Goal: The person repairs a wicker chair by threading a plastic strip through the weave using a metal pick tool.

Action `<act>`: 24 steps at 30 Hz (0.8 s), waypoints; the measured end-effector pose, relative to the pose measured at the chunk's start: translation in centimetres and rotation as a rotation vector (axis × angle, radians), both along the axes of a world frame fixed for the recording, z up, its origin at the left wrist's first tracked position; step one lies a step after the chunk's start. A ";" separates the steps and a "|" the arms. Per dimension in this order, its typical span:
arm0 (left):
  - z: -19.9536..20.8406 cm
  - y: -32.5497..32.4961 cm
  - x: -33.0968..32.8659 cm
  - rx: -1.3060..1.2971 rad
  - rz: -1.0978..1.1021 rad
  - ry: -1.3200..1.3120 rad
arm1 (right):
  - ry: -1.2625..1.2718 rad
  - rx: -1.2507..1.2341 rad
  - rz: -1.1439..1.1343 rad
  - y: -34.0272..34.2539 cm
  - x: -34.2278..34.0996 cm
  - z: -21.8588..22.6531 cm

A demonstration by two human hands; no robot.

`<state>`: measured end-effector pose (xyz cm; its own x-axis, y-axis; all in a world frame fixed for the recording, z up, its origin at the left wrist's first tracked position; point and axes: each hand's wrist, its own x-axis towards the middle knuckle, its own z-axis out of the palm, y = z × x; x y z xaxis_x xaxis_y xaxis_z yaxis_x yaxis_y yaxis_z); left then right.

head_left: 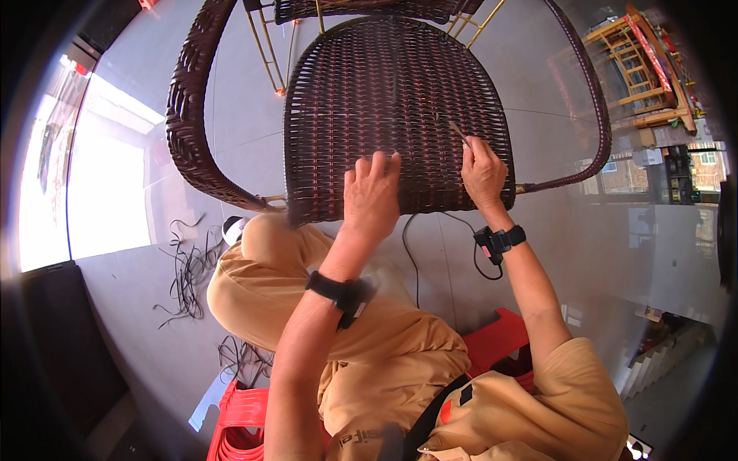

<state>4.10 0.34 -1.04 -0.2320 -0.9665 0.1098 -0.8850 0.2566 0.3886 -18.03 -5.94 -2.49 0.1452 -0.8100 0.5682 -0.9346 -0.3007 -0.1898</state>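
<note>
A dark brown woven chair seat (pixel 369 100) stands in front of me, its strands crossing in a tight weave with reddish glints. Over its near part is my left hand (pixel 373 196), back upward and fingers curled; their tips and anything in them are hidden. My right hand (pixel 484 170) is closed around a thin, slender tool (pixel 459 134) at the seat's right side. The tool's far end points up-left toward the weave; I cannot tell whether it goes between the strands.
Woven armrests curve out at left (pixel 184 115) and right (pixel 603 115). Loose dark strips (pixel 188 276) lie on the floor at left. Red plastic stools (pixel 246 407) are near my legs. A cable (pixel 415 261) hangs below the seat. Wooden frames (pixel 638 77) stand far right.
</note>
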 end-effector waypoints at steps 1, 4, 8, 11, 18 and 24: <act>-0.2 0.0 -0.1 -0.020 0.018 -0.018 | 0.012 0.009 -0.001 0.0 0.0 0.1; -0.3 -0.2 -0.3 -0.018 0.044 -0.012 | 0.024 0.018 -0.004 0.0 0.0 0.1; 0.3 -0.6 0.4 0.073 -0.005 0.070 | 0.020 0.036 -0.018 0.0 0.0 0.2; 0.9 -1.5 2.7 0.131 0.025 0.362 | 0.013 0.012 -0.004 -0.1 0.1 0.3; 1.2 -1.3 2.8 0.049 0.170 0.396 | -0.004 -0.006 0.011 -0.1 0.1 0.3; 0.5 -0.7 0.6 -0.016 0.063 -0.039 | -0.012 0.024 0.000 0.0 -0.1 0.1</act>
